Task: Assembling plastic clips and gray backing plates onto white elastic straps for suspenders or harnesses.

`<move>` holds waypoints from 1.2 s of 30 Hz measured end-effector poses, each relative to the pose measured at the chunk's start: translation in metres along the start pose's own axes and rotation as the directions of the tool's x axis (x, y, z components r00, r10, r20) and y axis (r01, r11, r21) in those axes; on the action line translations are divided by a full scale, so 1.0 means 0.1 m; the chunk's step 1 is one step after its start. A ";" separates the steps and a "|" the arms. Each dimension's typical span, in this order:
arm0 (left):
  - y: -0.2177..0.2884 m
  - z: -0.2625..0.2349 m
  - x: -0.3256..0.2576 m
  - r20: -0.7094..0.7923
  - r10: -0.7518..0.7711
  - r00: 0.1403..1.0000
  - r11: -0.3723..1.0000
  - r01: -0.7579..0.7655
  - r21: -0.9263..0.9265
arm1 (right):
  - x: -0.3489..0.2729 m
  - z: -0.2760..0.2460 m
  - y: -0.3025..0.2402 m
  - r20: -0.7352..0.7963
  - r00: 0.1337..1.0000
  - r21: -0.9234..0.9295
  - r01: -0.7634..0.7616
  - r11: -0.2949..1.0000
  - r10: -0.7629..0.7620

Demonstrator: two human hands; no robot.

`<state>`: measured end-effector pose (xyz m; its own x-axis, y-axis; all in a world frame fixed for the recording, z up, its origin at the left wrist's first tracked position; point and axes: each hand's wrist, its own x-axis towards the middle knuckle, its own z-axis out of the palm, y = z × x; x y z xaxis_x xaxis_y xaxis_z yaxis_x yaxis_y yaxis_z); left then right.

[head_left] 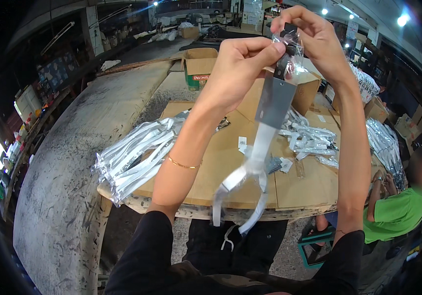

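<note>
Raised in front of me, a Y-shaped pale strap (266, 142) hangs down with a flat dark grey card (276, 101) at its upper part. Its top end sits in a clear plastic wrapper (295, 56) with something black inside. Thumb and fingers of my left hand (245, 61) pinch the wrapper from the left. My right hand (314, 42) grips the wrapper's top edge, fingers bent round it. Below, the strap's two tails dangle over the front of the cardboard-covered table (297, 189). Small white tags (243, 144) lie on the cardboard.
A heap of wrapped pale straps (139, 152) lies at the left, another pile (309, 135) at the right. An open carton (198, 69) stands at the back left. To the right, a person in a green shirt (400, 214) sits by more wrapped straps (384, 147).
</note>
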<state>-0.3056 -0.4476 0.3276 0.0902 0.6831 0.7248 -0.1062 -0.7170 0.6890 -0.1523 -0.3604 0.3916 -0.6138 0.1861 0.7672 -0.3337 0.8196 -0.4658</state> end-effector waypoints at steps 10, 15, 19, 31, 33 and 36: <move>0.00 0.12 0.08 -0.240 0.444 0.863 0.771 -0.231 0.593 | -0.22 0.07 -0.20 -0.212 0.975 -0.133 -0.090 0.987 0.060; -0.09 0.11 0.12 -0.278 0.583 0.764 0.733 -0.346 0.586 | -0.17 0.40 -0.49 -0.390 0.921 -0.164 -0.101 0.981 0.029; -0.15 0.15 0.12 -0.287 0.616 0.734 0.729 -0.394 0.560 | -0.21 0.38 -0.43 -0.369 0.878 -0.514 0.081 0.854 -0.305; -0.12 0.08 0.09 -0.302 0.476 0.826 0.856 -0.356 0.375 | -0.16 0.38 -0.55 0.099 0.867 -0.881 0.305 0.363 -0.489; -0.11 0.02 0.08 -0.281 0.381 0.881 0.907 -0.298 0.297 | -0.16 0.38 -0.54 0.117 0.892 -0.895 0.285 0.344 -0.436; -0.10 -0.03 0.06 -0.203 0.193 0.960 0.964 -0.148 0.220 | -0.16 0.34 -0.50 0.101 0.901 -0.792 0.330 0.514 -0.422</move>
<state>-0.3069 -0.4358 0.3247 -0.1348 0.5455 0.8272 0.1021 -0.8228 0.5592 -0.1508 -0.4227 0.3876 -0.4844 -0.2333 0.8432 0.1925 0.9117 0.3629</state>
